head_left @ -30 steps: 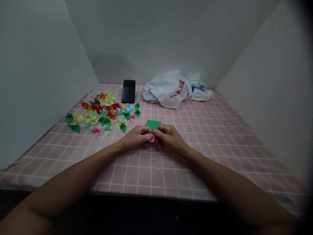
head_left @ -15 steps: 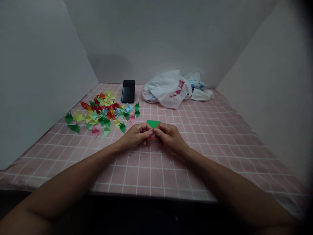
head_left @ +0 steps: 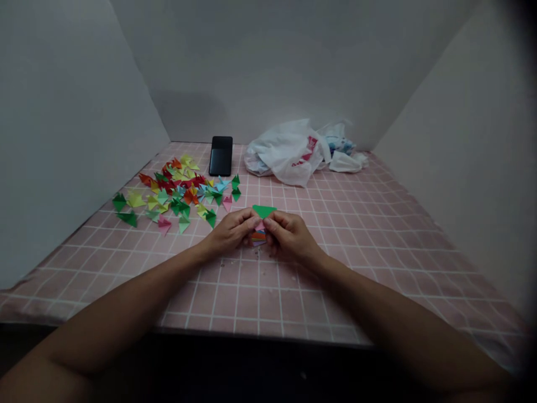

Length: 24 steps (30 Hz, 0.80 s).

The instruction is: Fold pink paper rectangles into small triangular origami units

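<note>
The left hand [head_left: 230, 232] and the right hand [head_left: 291, 235] are both curled closed, their thumbs and fingertips pinching a small folded paper piece [head_left: 260, 226] between them, just above the mat. A crisp green triangle [head_left: 264, 211] sticks out past the far side of the fingers, and a pink fold shows between the 2 thumbs. Below it sits a thin layered band of orange, red and blue paper edges [head_left: 259, 238]. The fingers hide how these parts join.

To the left of the hands, a loose scatter of sharp-cornered paper triangles [head_left: 178, 196] in green, yellow, red, orange, pale blue and pink lies on a pink checked mat [head_left: 268, 302] ruled with white lines. Fine crumbs [head_left: 255, 252] dot the mat just below the hands. A glossy black smartphone [head_left: 220, 156] sits near the far wall, beside a crumpled, thin white plastic bag [head_left: 285, 154] with red print. Smooth grey-white walls [head_left: 71, 140] rise around the mat.
</note>
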{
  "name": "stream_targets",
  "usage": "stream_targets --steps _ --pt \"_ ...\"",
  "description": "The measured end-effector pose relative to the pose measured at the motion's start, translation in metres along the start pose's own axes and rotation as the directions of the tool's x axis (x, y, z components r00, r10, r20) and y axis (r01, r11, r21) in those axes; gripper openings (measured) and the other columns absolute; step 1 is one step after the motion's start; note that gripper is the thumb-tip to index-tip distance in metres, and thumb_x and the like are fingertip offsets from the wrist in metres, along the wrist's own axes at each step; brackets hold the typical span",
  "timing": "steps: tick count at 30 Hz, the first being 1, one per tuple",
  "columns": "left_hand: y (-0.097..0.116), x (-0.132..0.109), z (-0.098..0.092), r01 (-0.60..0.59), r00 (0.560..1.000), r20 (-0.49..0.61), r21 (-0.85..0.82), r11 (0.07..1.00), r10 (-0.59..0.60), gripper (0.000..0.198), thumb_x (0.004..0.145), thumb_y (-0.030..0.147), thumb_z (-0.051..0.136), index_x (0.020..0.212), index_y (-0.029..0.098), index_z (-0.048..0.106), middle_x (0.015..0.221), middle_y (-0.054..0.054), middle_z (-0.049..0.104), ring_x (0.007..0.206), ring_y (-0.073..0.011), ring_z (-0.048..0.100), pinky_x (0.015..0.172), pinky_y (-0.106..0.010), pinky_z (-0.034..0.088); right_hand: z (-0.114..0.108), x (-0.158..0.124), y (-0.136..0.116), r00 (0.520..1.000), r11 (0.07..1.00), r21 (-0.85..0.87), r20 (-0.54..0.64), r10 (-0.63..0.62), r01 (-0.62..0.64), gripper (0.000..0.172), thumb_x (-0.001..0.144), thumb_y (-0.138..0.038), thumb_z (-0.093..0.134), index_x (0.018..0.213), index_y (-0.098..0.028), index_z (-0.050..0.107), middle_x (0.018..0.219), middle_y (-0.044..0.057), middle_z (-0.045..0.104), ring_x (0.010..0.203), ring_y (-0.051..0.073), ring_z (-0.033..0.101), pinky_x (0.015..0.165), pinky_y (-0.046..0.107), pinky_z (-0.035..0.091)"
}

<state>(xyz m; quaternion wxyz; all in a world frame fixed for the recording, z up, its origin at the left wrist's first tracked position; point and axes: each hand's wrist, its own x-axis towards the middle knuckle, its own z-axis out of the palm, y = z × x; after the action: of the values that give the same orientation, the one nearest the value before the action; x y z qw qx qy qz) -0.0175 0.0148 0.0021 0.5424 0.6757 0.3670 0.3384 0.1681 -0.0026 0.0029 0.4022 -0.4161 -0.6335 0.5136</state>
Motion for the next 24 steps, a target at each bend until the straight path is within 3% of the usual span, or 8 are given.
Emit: stream_targets --steps 4,11,16,21,24 --pt "-0.0052 0.0006 0.0035 0.05 0.999 0.019 -0.166 0.985 -0.047 0.036 0.086 0.051 0.068 0.08 0.018 0.054 0.057 0.005 0.055 0.047 -0.0085 0.05 0.049 -0.021 0.042 0.0017 -0.0025 -0.0023 0.998 0.999 -0.034 -0.064 -0.004 0.001 0.035 0.095 -0.04 0.051 0.065 -0.022 0.049 0.05 -0.003 0.054 0.039 0.012 0.051 0.04 0.024 0.038" --pt "-0.0002 0.0009 0.0011 0.066 0.998 0.019 -0.136 0.989 -0.064 0.041 0.081 0.052 0.073 0.07 0.019 0.051 0.051 0.005 0.055 0.04 -0.0075 0.048 0.044 -0.02 0.038 0.0021 -0.003 0.001 0.993 0.99 -0.137 -0.101 -0.057 0.043 0.04 0.099 -0.04 0.047 0.063 -0.023 0.048 0.049 -0.003 0.052 0.041 0.011 0.047 0.044 0.026 0.036" --pt "-0.001 0.0012 -0.0005 0.121 0.992 0.035 -0.159 0.98 -0.117 0.032 0.08 0.046 0.073 0.078 0.016 0.061 0.059 0.003 0.059 0.05 -0.0095 0.055 0.051 -0.021 0.044 -0.0041 0.0013 -0.0017 0.987 0.929 -0.336 -0.001 -0.161 0.152 0.04 0.096 -0.035 0.051 0.059 -0.022 0.047 0.053 -0.002 0.051 0.053 0.013 0.046 0.053 0.027 0.034" --pt "0.0038 0.0013 0.0003 0.088 0.996 -0.017 -0.155 0.984 -0.092 0.031 0.076 0.042 0.076 0.07 0.016 0.061 0.061 0.003 0.057 0.053 -0.0086 0.053 0.052 -0.021 0.042 -0.0036 0.0001 -0.0028 0.988 0.949 -0.286 -0.041 -0.149 0.132 0.043 0.098 -0.043 0.05 0.059 -0.023 0.045 0.049 -0.003 0.048 0.049 0.012 0.044 0.05 0.027 0.032" --pt "0.0035 0.0007 0.0025 0.14 0.983 -0.091 -0.195 0.971 -0.16 0.033 0.074 0.043 0.077 0.068 0.015 0.061 0.057 0.004 0.055 0.047 -0.0065 0.046 0.046 -0.019 0.033 -0.0036 0.0006 -0.0018 0.99 0.989 -0.138 -0.121 -0.076 0.059 0.045 0.097 -0.052 0.05 0.063 -0.023 0.047 0.047 -0.004 0.047 0.042 0.012 0.045 0.045 0.026 0.034"
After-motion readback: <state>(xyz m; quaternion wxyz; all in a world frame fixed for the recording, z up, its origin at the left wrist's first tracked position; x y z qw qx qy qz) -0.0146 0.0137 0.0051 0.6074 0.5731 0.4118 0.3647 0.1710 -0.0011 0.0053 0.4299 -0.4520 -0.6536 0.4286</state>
